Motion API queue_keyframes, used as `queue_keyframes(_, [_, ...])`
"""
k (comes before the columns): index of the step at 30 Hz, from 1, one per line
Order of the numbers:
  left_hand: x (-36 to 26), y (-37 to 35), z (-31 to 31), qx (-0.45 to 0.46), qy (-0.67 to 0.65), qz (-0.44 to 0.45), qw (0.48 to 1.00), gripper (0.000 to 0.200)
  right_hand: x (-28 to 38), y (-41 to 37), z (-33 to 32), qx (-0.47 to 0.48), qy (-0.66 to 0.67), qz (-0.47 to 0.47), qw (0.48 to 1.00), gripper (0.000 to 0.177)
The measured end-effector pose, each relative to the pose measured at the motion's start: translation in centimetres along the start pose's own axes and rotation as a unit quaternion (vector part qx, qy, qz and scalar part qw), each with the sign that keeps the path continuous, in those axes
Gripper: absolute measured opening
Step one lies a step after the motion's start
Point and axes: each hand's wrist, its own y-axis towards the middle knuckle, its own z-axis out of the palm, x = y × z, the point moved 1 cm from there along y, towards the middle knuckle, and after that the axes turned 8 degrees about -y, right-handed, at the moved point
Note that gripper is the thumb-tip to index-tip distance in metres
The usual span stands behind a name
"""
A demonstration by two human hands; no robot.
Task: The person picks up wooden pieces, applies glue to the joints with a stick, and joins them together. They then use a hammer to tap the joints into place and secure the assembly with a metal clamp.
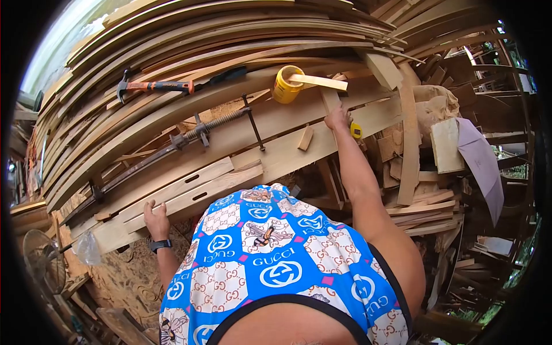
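My left hand point(156, 219) rests at the front edge of the bench board, fingers apart, beside two slotted wood pieces point(195, 188). My right hand point(338, 118) is closed at the lower end of a short flat wood piece point(330, 99). Just above that piece, a wooden stick point(319, 81) lies across the rim of a yellow tub point(285, 89). A yellow tape measure point(356, 130) is right of my right wrist. Between my hands, a small wood block point(305, 138) sits on the long board point(282, 154).
A long bar clamp point(213, 124) lies along the bench. An orange and black hammer point(155, 87) rests on stacked planks point(190, 34) at the back. Offcuts point(425, 207) are piled at the right, near a crumpled sack point(435, 103). A clear plastic bag point(87, 248) hangs at the left.
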Motion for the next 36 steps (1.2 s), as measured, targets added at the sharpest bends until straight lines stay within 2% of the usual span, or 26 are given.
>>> queue_keyframes(2, [-0.6, 0.1, 1.3, 0.01, -0.012, 0.019, 1.0, 0.046, 0.1, -1.0, -0.5, -0.038, 0.001, 0.0, 0.999, 0.081])
queue_keyframes(5, [-3.8, 0.6, 3.2, 0.033, -0.07, 0.054, 0.996, 0.041, -0.2, -1.4, -1.5, 0.002, 0.019, -0.009, 1.0, 0.074])
queue_keyframes(7, [-8.2, 1.3, 4.9, 0.046, -0.115, 0.074, 0.99, 0.037, -1.0, -2.5, -3.8, 0.028, 0.058, -0.017, 0.998, 0.073])
queue_keyframes(9, [-13.4, 1.8, 6.5, 0.111, -0.207, 0.066, 0.97, 0.032, -2.4, -4.1, -3.6, 0.057, 0.094, -0.019, 0.994, 0.072])
queue_keyframes(11, [-18.7, 1.7, 8.5, 0.17, -0.231, 0.107, 0.952, 0.029, -4.8, -6.3, -2.6, 0.062, 0.255, 0.008, 0.965, 0.079])
queue_keyframes(13, [-22.7, 1.2, 11.6, 0.258, -0.312, 0.159, 0.901, 0.029, -6.1, -11.5, -4.8, 0.08, 0.376, 0.006, 0.923, 0.087])
queue_keyframes(14, [-25.1, 0.5, 12.5, 0.314, -0.32, 0.172, 0.877, 0.029, -7.3, -12.6, -3.8, 0.053, 0.405, -0.013, 0.913, 0.085])
queue_keyframes(15, [-27.7, -0.4, 13.0, 0.391, -0.311, 0.147, 0.854, 0.035, -7.8, -14.9, -5.0, 0.035, 0.44, -0.012, 0.897, 0.083])
queue_keyframes(17, [-32.0, -2.5, 14.3, 0.475, -0.29, 0.191, 0.809, 0.048, -8.0, -19.1, -8.3, 0.019, 0.473, -0.007, 0.881, 0.081])
queue_keyframes(18, [-34.0, -3.5, 14.6, 0.506, -0.297, 0.226, 0.778, 0.065, -8.0, -20.5, -9.6, 0.012, 0.511, -0.025, 0.859, 0.079])
queue_keyframes(19, [-35.2, -4.2, 15.5, 0.562, -0.317, 0.19, 0.74, 0.087, -7.7, -21.8, -11.0, 0.004, 0.547, -0.044, 0.836, 0.077])
queue_keyframes(20, [-36.0, -4.9, 16.1, 0.562, -0.316, 0.193, 0.74, 0.087, -6.9, -23.4, -12.7, 0.003, 0.55, -0.045, 0.834, 0.077])
queue_keyframes(22, [-37.4, -6.0, 17.3, 0.569, -0.415, 0.165, 0.691, 0.101, -4.2, -25.9, -15.4, -0.032, 0.525, -0.219, 0.822, 0.077])
queue_keyframes(23, [-37.6, -6.1, 18.3, 0.564, -0.476, 0.139, 0.66, 0.104, -3.0, -26.4, -15.3, 0.01, 0.569, -0.268, 0.777, 0.078])
queue_keyframes(24, [-37.9, -5.8, 17.3, 0.562, -0.475, 0.142, 0.662, 0.104, -2.2, -26.8, -15.2, 0.052, 0.608, -0.315, 0.727, 0.079])
queue_keyframes(25, [-38.3, -5.1, 15.6, 0.544, -0.482, 0.121, 0.677, 0.1, -1.5, -26.2, -16.0, 0.027, 0.58, -0.323, 0.747, 0.081])
queue_keyframes(26, [-38.3, -4.3, 14.4, 0.525, -0.488, 0.098, 0.69, 0.096, -1.1, -24.1, -16.2, -0.069, 0.504, -0.334, 0.794, 0.082])
queue_keyframes(27, [-36.5, -3.0, 15.0, 0.476, -0.509, 0.106, 0.71, 0.093, -0.6, -20.6, -14.7, -0.06, 0.561, -0.267, 0.781, 0.08])
queue_keyframes(28, [-35.1, -1.8, 14.7, 0.451, -0.538, 0.112, 0.703, 0.093, 0.1, -17.0, -12.6, -0.048, 0.614, -0.198, 0.763, 0.079])
queue_keyframes(30, [-33.2, -0.5, 13.0, 0.372, -0.58, 0.096, 0.718, 0.093, 2.0, -12.0, -10.3, 0.005, 0.649, -0.095, 0.755, 0.066])
queue_keyframes(31, [-32.5, -0.1, 12.1, 0.319, -0.596, 0.094, 0.73, 0.079, 2.9, -10.5, -10.0, 0.007, 0.651, -0.099, 0.752, 0.066])
queue_keyframes(32, [-31.5, 0.3, 11.0, 0.265, -0.611, 0.09, 0.741, 0.066, 3.8, -9.4, -9.6, 0.065, 0.698, -0.092, 0.707, 0.056])
queue_keyframes(33, [-30.2, 1.1, 9.7, 0.249, -0.598, 0.098, 0.756, 0.063, 4.8, -8.3, -9.3, 0.122, 0.738, -0.084, 0.658, 0.047])
queue_keyframes(34, [-28.7, 2.0, 8.4, 0.232, -0.585, 0.106, 0.77, 0.06, 5.7, -7.1, -9.2, 0.125, 0.737, -0.089, 0.658, 0.047])
queue_keyframes(36, [-25.6, 3.0, 5.5, 0.193, -0.571, 0.049, 0.797, 0.057, 7.3, -4.6, -8.5, 0.13, 0.724, -0.068, 0.674, 0.037])
